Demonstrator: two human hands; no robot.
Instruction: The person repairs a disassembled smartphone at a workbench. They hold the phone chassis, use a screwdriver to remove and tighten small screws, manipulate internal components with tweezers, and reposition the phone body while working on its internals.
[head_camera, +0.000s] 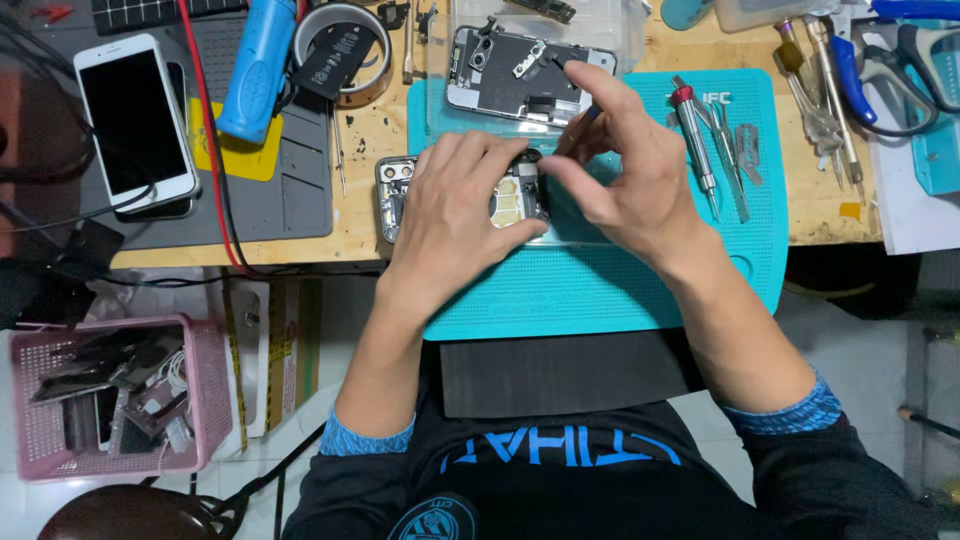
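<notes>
Left hand (455, 215) lies flat over the opened phone body (400, 190) at frame centre, fingers spread and pressing down. I read that as bracing, so the chassis doesn't slide on the mat. Only the phone's left end with the camera ring and a patch of pale metal shield show past the fingers.

Right hand (625, 165) is pinched narrow: thumb and forefinger close on a thin dark-tipped tool (590, 112), a small screwdriver or pick by the look of it. The tip is hidden behind the fingers, so I can't tell what it touches. The wrist rests on the mat, probably for fine control.

Teal silicone mat (600, 290) under both hands is dimpled and soft-looking with a raised rim, good for grip and for stopping small screws rolling away.

A second opened phone (525, 70) sits in a clear plastic tray at upper centre, boards and brackets exposed, parked just above the work.

Precision drivers and tweezers (715, 150) lie in a row on the mat's right side, handles toward me, near the right hand.

Upper left: white smartphone (135, 125), screen up, glossy glass, on a grey mat (290, 180). Next to it a blue cylinder (258, 65) and a tape roll (345, 50).

Lower left: pink perforated basket (205, 390) with scrap parts.
</notes>
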